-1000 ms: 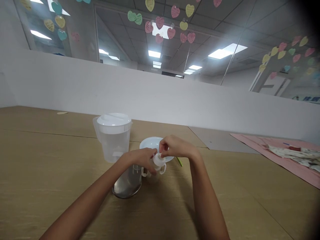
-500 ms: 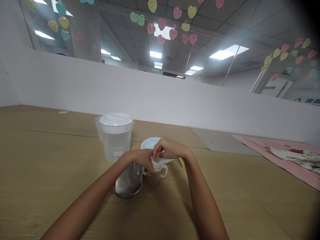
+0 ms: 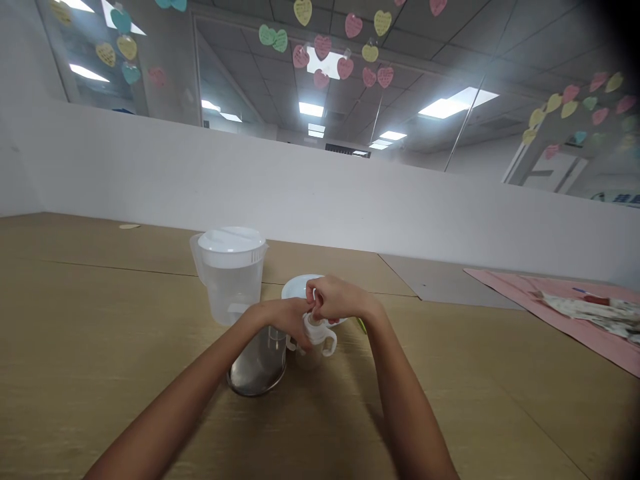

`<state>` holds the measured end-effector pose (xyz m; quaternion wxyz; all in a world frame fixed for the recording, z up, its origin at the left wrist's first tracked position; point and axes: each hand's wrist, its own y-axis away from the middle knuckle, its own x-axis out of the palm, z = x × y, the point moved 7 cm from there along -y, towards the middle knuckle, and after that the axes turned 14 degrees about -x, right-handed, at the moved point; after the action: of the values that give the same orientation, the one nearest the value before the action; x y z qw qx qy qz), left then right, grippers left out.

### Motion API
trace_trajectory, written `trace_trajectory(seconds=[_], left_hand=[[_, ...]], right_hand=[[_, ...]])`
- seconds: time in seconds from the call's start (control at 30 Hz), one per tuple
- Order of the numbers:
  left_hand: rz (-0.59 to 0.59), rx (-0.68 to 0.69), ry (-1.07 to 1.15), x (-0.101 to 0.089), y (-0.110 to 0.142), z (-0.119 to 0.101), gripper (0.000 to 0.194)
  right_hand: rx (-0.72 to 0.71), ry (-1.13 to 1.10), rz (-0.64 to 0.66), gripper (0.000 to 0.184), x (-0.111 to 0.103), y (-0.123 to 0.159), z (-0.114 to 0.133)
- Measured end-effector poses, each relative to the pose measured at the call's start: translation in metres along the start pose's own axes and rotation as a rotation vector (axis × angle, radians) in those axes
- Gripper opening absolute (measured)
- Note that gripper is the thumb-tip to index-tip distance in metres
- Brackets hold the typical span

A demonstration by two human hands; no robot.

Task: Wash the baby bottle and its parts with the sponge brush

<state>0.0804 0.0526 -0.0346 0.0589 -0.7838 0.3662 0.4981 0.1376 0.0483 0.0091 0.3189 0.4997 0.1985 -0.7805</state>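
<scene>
"White wall (image 3: 325, 200) behind, heart-shaped notes (image 3: 323, 47) above, tan desk (image 3: 125, 333) in front. From the left: lidded pitcher (image 3: 234, 287), then metal vessel (image 3: 257, 365), nearer the viewer. What occupies the centre?"

"Left hand (image 3: 289, 317): closed around the upper part of the two-handled bottle (image 3: 309, 358), which apparently stands upright on the desk, just beside the vessel. White bowl (image 3: 295, 287): behind, partly hidden."

"And the right hand (image 3: 337, 297)?"

"Pinched narrow on the bottle's pale tip (image 3: 315, 319). White collar (image 3: 315, 331) already in place; handling of the tip appears unfinished, though the hand hides whether it is fully seated."

"Farther right?"

"Green object (image 3: 361, 325), partly hidden; then pink cloth (image 3: 495, 283), well apart from both hands."
</scene>
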Motion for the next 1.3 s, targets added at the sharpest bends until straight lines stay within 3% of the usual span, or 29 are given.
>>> trace_trajectory(seconds=[0.17,0.4,0.6,0.7,0.83,1.13,1.3], left_hand=[[-0.022,-0.027,-0.035,0.001,0.001,-0.001,0.038],[-0.035,-0.062,-0.012,0.0,-0.001,0.004,0.046],[0.027,-0.022,0.056,0.002,-0.001,0.002,0.041],[-0.003,-0.057,-0.013,0.001,-0.003,0.006,0.042],[-0.06,0.006,-0.042,-0.002,-0.005,0.004,0.051],[-0.059,0.039,-0.012,-0.003,-0.004,0.004,0.047],[-0.073,-0.064,-0.029,-0.002,-0.008,0.013,0.05]], right_hand=[[-0.002,0.102,-0.028,0.019,-0.003,0.0,0.005],[0.024,-0.005,0.021,0.03,-0.001,0.005,-0.001],[0.112,0.136,0.082,0.039,0.007,0.001,-0.001],[0.148,0.239,0.07,0.04,0.008,0.0,0.008],[0.178,0.313,0.023,0.042,0.007,0.0,0.017],[0.179,0.179,0.05,0.042,0.016,-0.002,0.0],[0.196,0.099,0.087,0.042,0.014,0.001,-0.008]])
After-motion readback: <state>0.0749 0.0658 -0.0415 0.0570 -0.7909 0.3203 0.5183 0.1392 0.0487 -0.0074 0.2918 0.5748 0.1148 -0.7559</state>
